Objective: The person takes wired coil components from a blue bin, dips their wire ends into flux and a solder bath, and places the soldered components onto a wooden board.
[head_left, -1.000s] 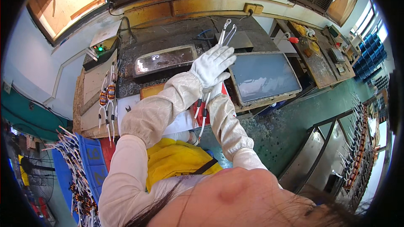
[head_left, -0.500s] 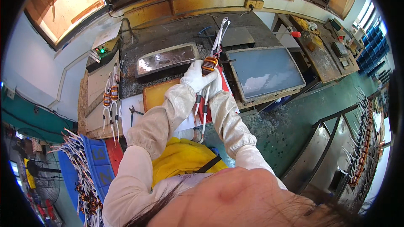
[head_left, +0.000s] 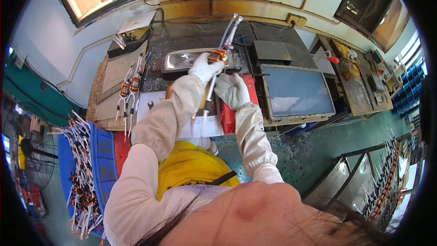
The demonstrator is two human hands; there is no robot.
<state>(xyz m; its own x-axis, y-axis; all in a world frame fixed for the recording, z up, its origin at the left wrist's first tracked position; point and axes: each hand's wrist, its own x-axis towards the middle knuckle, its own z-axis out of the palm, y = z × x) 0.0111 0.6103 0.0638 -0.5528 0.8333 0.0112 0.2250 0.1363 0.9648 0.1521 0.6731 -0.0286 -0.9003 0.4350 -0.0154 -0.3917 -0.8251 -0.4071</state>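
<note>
White-gloved left hand [head_left: 205, 67]: fingers closed round copper-wound coil [head_left: 217, 56], held up above desk [head_left: 182, 31], overlapping right end of oblong metal pot [head_left: 176, 70] in view. White leads [head_left: 232, 31] slant upward from coil, others hang below (lower ends blurred). Gloved right hand [head_left: 233, 92] just below coil, fingers half open; cannot tell if touching leads. Two similar coils [head_left: 124, 90] lie at desk's left.
</note>
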